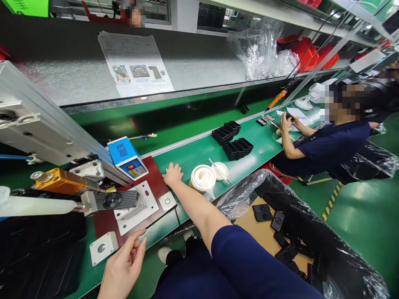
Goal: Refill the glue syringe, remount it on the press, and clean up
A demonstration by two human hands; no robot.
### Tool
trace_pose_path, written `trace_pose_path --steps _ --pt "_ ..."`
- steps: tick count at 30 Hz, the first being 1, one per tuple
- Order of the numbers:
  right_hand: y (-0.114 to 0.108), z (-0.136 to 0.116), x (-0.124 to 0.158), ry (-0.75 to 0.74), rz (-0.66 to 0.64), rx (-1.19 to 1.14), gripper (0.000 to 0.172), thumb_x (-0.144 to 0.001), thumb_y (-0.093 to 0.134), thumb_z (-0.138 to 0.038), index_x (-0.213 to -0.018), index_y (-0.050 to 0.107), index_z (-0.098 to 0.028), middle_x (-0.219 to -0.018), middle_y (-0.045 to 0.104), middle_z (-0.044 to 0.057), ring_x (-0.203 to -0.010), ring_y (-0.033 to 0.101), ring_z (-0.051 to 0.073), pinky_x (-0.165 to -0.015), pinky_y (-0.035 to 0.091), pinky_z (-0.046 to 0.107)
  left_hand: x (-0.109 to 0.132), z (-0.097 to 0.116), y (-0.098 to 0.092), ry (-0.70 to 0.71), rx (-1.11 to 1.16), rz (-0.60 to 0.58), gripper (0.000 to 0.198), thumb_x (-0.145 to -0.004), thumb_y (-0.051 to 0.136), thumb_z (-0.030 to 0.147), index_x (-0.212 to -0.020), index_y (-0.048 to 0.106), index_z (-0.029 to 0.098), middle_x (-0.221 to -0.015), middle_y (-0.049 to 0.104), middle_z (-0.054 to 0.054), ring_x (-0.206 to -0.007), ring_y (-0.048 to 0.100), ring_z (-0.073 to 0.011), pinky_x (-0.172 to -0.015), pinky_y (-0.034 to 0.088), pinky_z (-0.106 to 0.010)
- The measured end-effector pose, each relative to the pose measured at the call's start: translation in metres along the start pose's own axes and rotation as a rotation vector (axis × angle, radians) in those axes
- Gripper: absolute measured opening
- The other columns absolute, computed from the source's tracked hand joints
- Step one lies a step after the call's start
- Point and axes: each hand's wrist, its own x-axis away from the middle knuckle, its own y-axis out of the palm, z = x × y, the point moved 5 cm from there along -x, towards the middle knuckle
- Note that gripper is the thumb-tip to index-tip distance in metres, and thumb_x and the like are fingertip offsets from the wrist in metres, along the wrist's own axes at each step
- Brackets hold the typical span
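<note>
My left hand (124, 261) is over the near edge of the bench, fingers loosely curled and the thumb apart, with nothing visible in it. Nearest to it is a grey button box (107, 245). My right hand (173, 174) reaches over the green bench beside the maroon base board (151, 166), its fingers spread and pointing down; I see nothing held. A second button box (167, 202) lies between my forearm and the metal plate (148, 197). A black ribbed part with a round ring (112, 201) sits in the press fixture above that plate.
A white tub (202, 178) and a dish with a brush (220, 171) stand right of my hand. Black parts (238, 148) lie in rows beyond. A blue control box (127, 158) stands behind the board. A lined bin (249, 224) holds black pieces. A co-worker (330, 133) sits at right.
</note>
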Motion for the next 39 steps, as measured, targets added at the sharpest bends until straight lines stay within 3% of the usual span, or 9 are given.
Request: trace_pose_path --steps 4,8,10,13,16,20,26,33,39 --pt "-0.032 -0.021 0.025 -0.104 0.054 -0.114 0.067 -0.084 0.063 -0.041 -0.139 0.029 -0.022 -0.149 0.021 0.016 -0.131 0.032 0.029 -0.094 0.042 0.042 -0.010 0.019 0.014 0.007 0.030 -0.033 0.030 -0.089 0.048 0.044 -0.102 0.060 0.020 -0.062 0.055 0.001 -0.046 0.048 -0.0092 -0.045 0.044 -0.018" --pt "-0.103 -0.016 0.053 -0.398 0.292 -0.291 0.054 -0.086 0.060 -0.042 -0.133 0.042 -0.021 -0.145 0.032 0.012 -0.131 0.033 0.025 -0.103 0.036 0.037 -0.016 0.028 0.017 0.033 0.019 -0.040 0.030 -0.088 0.049 0.044 -0.102 0.061 0.020 -0.063 0.056 0.001 -0.047 0.050 -0.0093 -0.045 0.044 -0.018" --pt "-0.142 0.021 0.056 -0.436 0.434 -0.295 0.041 -0.092 0.052 -0.041 -0.129 0.048 -0.022 -0.137 0.046 0.008 -0.127 0.039 0.021 -0.105 0.034 0.032 -0.016 0.025 0.012 0.029 0.004 -0.008 0.030 -0.088 0.050 0.044 -0.102 0.060 0.020 -0.066 0.058 0.000 -0.048 0.052 -0.0096 -0.046 0.045 -0.018" --pt "-0.174 0.122 0.038 0.035 0.422 -0.111 0.037 -0.100 0.034 -0.038 -0.131 0.047 -0.024 -0.127 0.056 0.006 -0.113 0.052 0.017 -0.094 0.040 0.026 -0.013 0.014 0.001 -0.016 -0.037 0.039 0.033 -0.086 0.052 0.047 -0.102 0.060 0.020 -0.067 0.060 -0.001 -0.050 0.056 -0.0100 -0.047 0.047 -0.017" --pt "-0.168 0.203 0.021 0.241 0.292 -0.026 0.030 -0.093 0.051 -0.031 -0.116 0.061 -0.014 -0.109 0.065 0.015 -0.105 0.058 0.025 -0.085 0.042 0.030 -0.007 0.002 -0.008 -0.080 -0.087 0.088 0.036 -0.085 0.051 0.050 -0.103 0.060 0.020 -0.069 0.061 -0.001 -0.052 0.057 -0.0102 -0.049 0.049 -0.017" --pt "-0.129 0.248 0.008 0.324 0.193 0.032 0.029 -0.087 0.061 -0.030 -0.109 0.065 -0.010 -0.105 0.064 0.022 -0.111 0.054 0.030 -0.086 0.042 0.035 -0.004 0.004 -0.019 -0.146 -0.150 0.152 0.038 -0.084 0.052 0.049 -0.106 0.060 0.020 -0.074 0.062 -0.002 -0.057 0.058 -0.0111 -0.054 0.050 -0.018" --pt "-0.100 0.250 0.001 0.290 0.193 -0.007 0.029 -0.084 0.060 -0.018 -0.110 0.064 -0.007 -0.109 0.061 0.024 -0.112 0.053 0.031 -0.092 0.040 0.037 -0.005 0.023 -0.027 -0.162 -0.164 0.238 0.037 -0.086 0.051 0.048 -0.108 0.060 0.020 -0.076 0.062 -0.002 -0.058 0.056 -0.0106 -0.059 0.050 -0.020" --pt "-0.141 0.245 0.026 0.145 0.300 -0.180 0.038 -0.091 0.046 -0.030 -0.123 0.054 -0.011 -0.101 0.065 0.011 -0.083 0.065 0.019 -0.077 0.049 0.028 0.008 0.017 -0.040 -0.102 -0.194 0.342 0.037 -0.085 0.053 0.047 -0.105 0.062 0.018 -0.070 0.061 0.000 -0.051 0.054 -0.0079 -0.051 0.047 -0.016" --pt "-0.225 0.132 0.094 -0.454 0.203 -0.441 0.053 -0.083 0.055 -0.053 -0.118 0.057 -0.013 -0.066 0.057 0.000 -0.049 0.050 0.013 -0.045 0.043 0.024 0.009 0.026 -0.057 0.061 -0.142 0.480 0.023 -0.089 0.052 0.030 -0.106 0.059 0.017 -0.068 0.059 0.002 -0.049 0.053 -0.0066 -0.050 0.047 -0.016"
